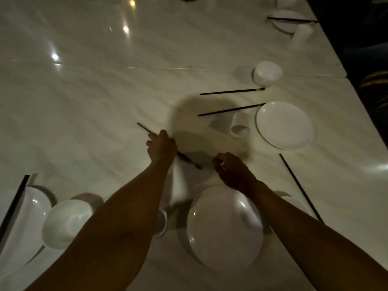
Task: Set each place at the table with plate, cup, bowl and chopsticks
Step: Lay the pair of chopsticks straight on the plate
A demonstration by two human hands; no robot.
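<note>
At the far left edge, dark chopsticks (14,203) are seen lying across a white plate (31,208), with a white bowl (67,222) just beside it on the pale counter (94,91). Further right, a blurred pair of chopsticks (147,129) is gripped by the left hand (161,147), whose fingers are curled round the sticks; the tips point away to the upper left and the other ends stick out toward the right hand. A cup (160,224) is partly hidden under the left forearm. The right hand (230,168) is held above the counter beyond a large white plate (224,229), its fingers loosely curled; whether anything is pinched cannot be told. To the right, a single chopstick (301,187) lies alone. Beyond, two separated chopsticks (232,91), a tipped cup (240,124), a second bowl (267,73) and another plate (284,125) are scattered near the counter's right edge.
</note>
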